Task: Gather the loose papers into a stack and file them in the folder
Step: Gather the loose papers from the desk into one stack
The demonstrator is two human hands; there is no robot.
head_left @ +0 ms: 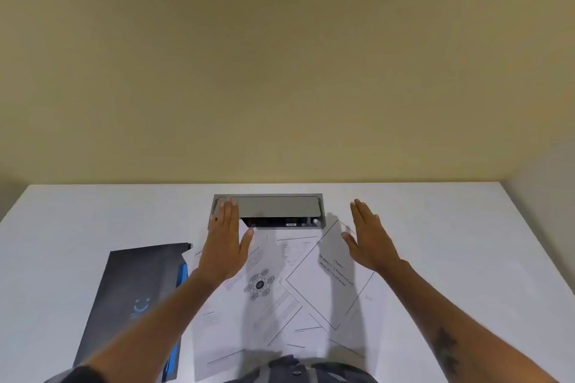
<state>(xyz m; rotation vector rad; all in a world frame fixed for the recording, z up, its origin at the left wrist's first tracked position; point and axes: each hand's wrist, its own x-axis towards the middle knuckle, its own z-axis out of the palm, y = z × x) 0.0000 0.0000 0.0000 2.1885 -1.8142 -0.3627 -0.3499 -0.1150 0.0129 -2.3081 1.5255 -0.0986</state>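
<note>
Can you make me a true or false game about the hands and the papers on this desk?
1. The papers are in one neat stack. False: they lie spread out and overlapping.
2. The dark folder lies to the left of the papers. True.
3. The right hand is holding a pen. False: it is open and empty.
4. The left hand is open with its fingers straight. True.
5. One sheet shows a diagram made of circles. True.
6. The folder is bright red. False: it is dark with blue edges.
</note>
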